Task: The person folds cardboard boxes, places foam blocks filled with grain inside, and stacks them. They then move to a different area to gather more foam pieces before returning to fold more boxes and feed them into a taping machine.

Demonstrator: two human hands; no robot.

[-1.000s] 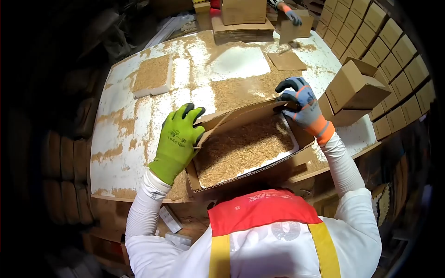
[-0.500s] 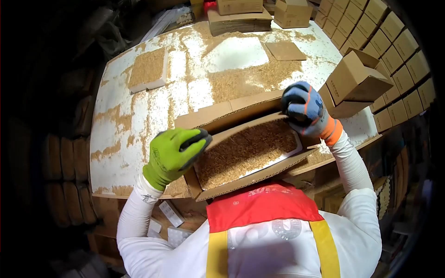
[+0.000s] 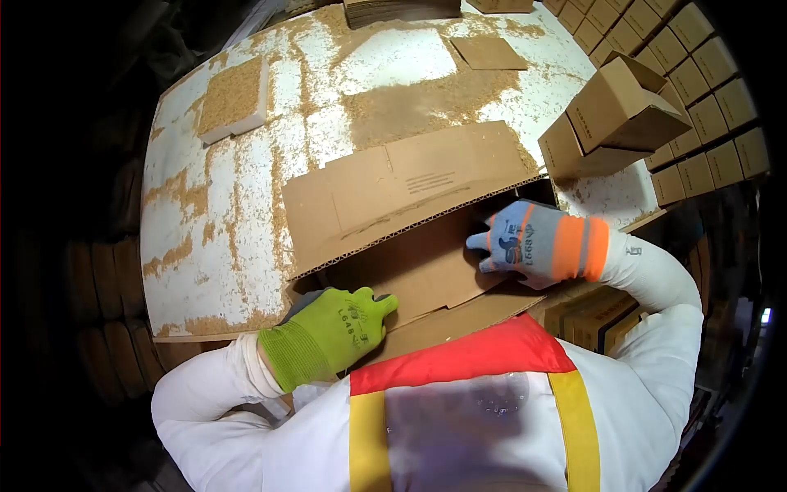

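Note:
An elongated cardboard box (image 3: 393,197) lies across the front of the table, its far flap folded outward. Another cardboard panel (image 3: 418,266) lies inside, covering the wood shavings seen before. My left hand (image 3: 340,332), in a green glove, is at the left end of the box, fingers curled on the cardboard. My right hand (image 3: 520,244), in a blue and grey glove with an orange cuff, reaches in at the right end. Its fingers are apart and press on the inner panel; some fingertips are hidden.
Shavings lie scattered over the white table (image 3: 246,189). A white tray of shavings (image 3: 234,94) stands back left, and a flat cardboard piece (image 3: 489,54) further right. Open cartons (image 3: 619,115) stand to the right, before stacked small boxes (image 3: 713,115).
The inner cardboard panel has come down over the shavings. The far flap has swung outward. My left hand moved nearer and slightly right; my right hand came down into the box.

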